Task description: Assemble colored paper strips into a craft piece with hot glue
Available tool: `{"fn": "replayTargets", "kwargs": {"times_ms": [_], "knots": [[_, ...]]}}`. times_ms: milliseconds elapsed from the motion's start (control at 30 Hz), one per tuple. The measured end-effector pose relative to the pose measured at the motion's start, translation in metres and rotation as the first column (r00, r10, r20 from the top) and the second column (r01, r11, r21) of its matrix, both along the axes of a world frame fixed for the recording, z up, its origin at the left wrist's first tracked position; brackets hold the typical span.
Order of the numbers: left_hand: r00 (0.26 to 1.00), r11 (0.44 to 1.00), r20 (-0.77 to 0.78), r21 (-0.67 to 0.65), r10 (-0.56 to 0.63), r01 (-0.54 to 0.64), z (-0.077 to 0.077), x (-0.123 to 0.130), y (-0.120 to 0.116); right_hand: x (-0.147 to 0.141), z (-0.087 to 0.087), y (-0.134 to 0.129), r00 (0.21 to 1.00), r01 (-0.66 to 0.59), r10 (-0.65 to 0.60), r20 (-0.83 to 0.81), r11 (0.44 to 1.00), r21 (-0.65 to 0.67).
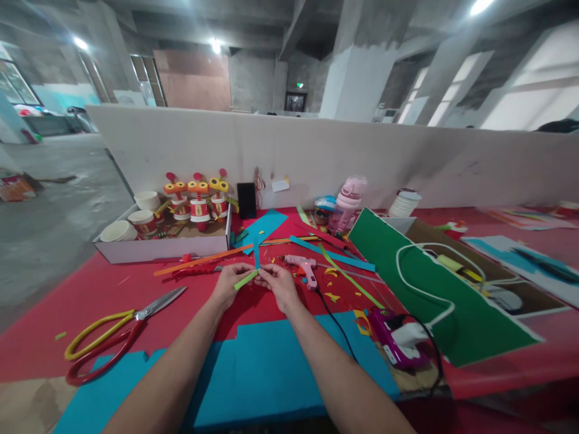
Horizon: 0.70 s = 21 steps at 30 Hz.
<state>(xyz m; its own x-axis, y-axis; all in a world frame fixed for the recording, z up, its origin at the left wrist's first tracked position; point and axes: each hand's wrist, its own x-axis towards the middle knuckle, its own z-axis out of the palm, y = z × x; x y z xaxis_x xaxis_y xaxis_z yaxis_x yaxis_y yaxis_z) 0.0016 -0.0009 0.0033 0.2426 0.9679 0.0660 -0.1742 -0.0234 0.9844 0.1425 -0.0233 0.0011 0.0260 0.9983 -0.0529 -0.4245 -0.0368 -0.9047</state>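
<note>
My left hand (231,283) pinches a short light-green paper strip (245,281) over the middle of the table. Fingertips of my right hand (279,283) close on the spot where that strip meets a blue paper strip (257,252), which points up and away from me. The two strips form an angle; whether they are stuck together I cannot tell. Just right of my right hand lies a pink glue gun (305,269), its black cord running toward me. Large scissors (138,314) with one yellow and one red handle lie partly open to the left of my hands.
A white box (163,252) holds paper cups and several robot-like cup figures (199,199). A pink bottle (347,205) stands at the back. Blue card (271,343) lies under my forearms. At right are a purple power strip (395,340) and an open green-sided box (416,295).
</note>
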Motion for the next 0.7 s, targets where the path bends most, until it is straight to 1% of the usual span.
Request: {"fn": "replayTargets", "kwargs": {"times_ms": [100,200,300,400,467,567,633,700], "knots": [[1.000,1.000,0.012,-0.009,-0.017,0.017,-0.002,0.000,0.000,0.000,0.000,0.000,0.999,0.030,-0.031,0.032,0.999,0.018],[0.999,0.999,0.014,0.020,-0.044,0.043,0.000,0.000,-0.001,0.001,-0.001,0.002,0.998,0.055,-0.055,-0.015,0.998,0.007],[0.997,0.996,0.007,0.049,-0.081,0.081,0.005,0.001,-0.005,0.001,-0.002,0.004,0.994,0.086,-0.085,-0.074,0.996,0.009],[0.995,0.994,0.011,0.050,-0.098,0.097,0.009,0.005,-0.009,-0.001,-0.001,0.003,0.990,0.115,-0.112,-0.085,0.993,0.029],[0.998,0.997,0.027,0.048,-0.059,0.058,0.009,0.007,-0.009,-0.002,0.000,0.002,0.992,0.099,-0.096,-0.077,0.994,0.046],[0.999,0.998,0.030,0.052,0.019,-0.021,0.008,0.007,-0.006,-0.004,0.001,-0.001,0.999,0.031,-0.029,-0.042,0.998,0.047],[0.999,0.999,0.029,0.026,0.033,-0.034,0.006,0.004,-0.003,-0.004,0.001,-0.002,1.000,0.008,-0.008,-0.019,1.000,0.026],[0.999,1.000,0.034,-0.017,0.021,-0.020,0.004,0.001,0.000,-0.004,0.002,-0.002,1.000,-0.015,0.016,-0.016,1.000,0.017]]}}
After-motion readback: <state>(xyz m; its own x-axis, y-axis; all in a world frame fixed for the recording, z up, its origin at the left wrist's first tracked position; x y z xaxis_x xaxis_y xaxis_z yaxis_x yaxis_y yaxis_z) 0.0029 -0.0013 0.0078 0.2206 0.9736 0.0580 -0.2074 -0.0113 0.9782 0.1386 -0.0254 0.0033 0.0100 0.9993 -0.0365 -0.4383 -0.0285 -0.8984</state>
